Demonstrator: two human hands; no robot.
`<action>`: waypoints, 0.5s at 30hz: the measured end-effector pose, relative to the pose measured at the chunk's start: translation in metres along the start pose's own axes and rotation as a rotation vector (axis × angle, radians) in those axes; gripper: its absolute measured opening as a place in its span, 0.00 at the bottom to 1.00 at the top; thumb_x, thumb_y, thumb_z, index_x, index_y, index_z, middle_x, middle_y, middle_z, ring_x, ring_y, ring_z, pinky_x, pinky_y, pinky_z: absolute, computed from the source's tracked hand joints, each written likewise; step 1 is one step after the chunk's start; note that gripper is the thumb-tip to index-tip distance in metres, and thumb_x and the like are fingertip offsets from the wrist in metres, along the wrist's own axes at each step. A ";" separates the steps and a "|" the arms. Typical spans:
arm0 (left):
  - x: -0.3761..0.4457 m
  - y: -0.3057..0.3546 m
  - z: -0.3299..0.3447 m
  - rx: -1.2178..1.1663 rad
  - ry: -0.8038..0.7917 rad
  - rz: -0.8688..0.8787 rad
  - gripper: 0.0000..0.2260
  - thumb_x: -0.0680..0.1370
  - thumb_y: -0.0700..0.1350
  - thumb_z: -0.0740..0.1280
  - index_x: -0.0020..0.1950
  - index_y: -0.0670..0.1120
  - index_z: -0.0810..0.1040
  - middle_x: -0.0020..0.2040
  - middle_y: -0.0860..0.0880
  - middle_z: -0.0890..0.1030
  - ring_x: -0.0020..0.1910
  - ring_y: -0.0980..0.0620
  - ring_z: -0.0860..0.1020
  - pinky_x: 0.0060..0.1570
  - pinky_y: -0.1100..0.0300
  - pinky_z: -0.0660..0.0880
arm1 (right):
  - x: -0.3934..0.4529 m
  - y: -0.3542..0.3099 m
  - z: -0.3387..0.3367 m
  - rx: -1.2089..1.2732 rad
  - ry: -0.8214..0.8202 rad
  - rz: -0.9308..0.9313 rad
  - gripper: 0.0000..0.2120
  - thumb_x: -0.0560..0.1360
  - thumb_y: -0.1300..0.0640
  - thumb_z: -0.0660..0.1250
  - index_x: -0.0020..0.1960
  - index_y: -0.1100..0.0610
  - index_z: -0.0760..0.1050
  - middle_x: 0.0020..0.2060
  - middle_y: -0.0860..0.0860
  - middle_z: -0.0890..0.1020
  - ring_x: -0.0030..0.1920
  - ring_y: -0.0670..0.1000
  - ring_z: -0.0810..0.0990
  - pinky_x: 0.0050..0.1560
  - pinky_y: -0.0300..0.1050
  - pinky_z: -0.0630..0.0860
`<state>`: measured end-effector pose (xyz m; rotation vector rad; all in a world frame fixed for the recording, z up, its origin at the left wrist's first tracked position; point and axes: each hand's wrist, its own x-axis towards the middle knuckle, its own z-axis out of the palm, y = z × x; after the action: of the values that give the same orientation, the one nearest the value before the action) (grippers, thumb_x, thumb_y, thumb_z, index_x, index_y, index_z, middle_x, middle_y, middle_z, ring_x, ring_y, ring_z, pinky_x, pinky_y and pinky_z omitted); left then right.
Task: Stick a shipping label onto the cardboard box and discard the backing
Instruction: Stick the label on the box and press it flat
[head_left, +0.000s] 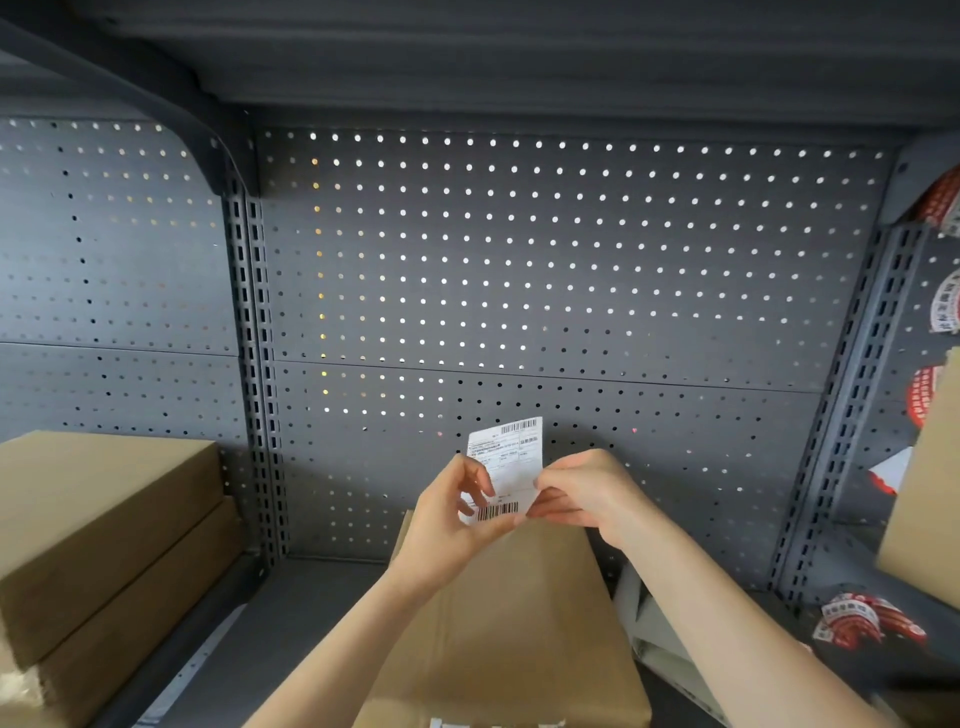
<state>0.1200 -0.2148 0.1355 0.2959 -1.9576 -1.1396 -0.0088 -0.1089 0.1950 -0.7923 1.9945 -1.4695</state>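
Observation:
A white shipping label (506, 462) with barcodes at its top and bottom is held upright in front of me, above a brown cardboard box (511, 618) lying on the grey shelf. My left hand (447, 525) pinches the label's lower left edge. My right hand (582, 493) pinches its right edge with the fingertips. Whether the backing is still on the label cannot be made out. My forearms cover part of the box top.
Two stacked cardboard boxes (104, 540) stand at the left. Another box (924, 514) leans at the right edge. Red-and-white sticker rolls (867, 621) lie on the right of the shelf. A grey pegboard wall (519, 260) stands behind. Grey-white packaging (649, 623) lies right of the box.

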 end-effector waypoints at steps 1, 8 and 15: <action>-0.001 -0.002 -0.001 0.008 -0.001 0.006 0.19 0.60 0.52 0.78 0.41 0.50 0.70 0.40 0.59 0.74 0.39 0.58 0.73 0.39 0.70 0.69 | 0.001 0.001 0.000 0.001 0.011 -0.015 0.09 0.71 0.69 0.62 0.45 0.66 0.81 0.37 0.59 0.86 0.35 0.53 0.86 0.35 0.41 0.82; -0.001 -0.008 -0.011 -0.013 0.139 -0.136 0.23 0.60 0.56 0.76 0.46 0.49 0.70 0.47 0.52 0.76 0.41 0.56 0.73 0.40 0.67 0.70 | 0.002 0.006 -0.011 0.054 0.019 -0.123 0.05 0.74 0.65 0.67 0.50 0.64 0.79 0.43 0.58 0.86 0.40 0.53 0.86 0.34 0.40 0.82; 0.002 -0.008 -0.031 -0.192 -0.028 -0.319 0.10 0.73 0.46 0.72 0.53 0.49 0.81 0.52 0.50 0.84 0.53 0.50 0.82 0.58 0.49 0.77 | -0.005 0.014 -0.017 0.015 -0.054 -0.200 0.03 0.75 0.64 0.68 0.43 0.60 0.79 0.43 0.57 0.86 0.40 0.52 0.84 0.46 0.46 0.82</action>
<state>0.1405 -0.2394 0.1378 0.5042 -1.8501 -1.5326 -0.0193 -0.0912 0.1863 -1.0403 1.9070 -1.5534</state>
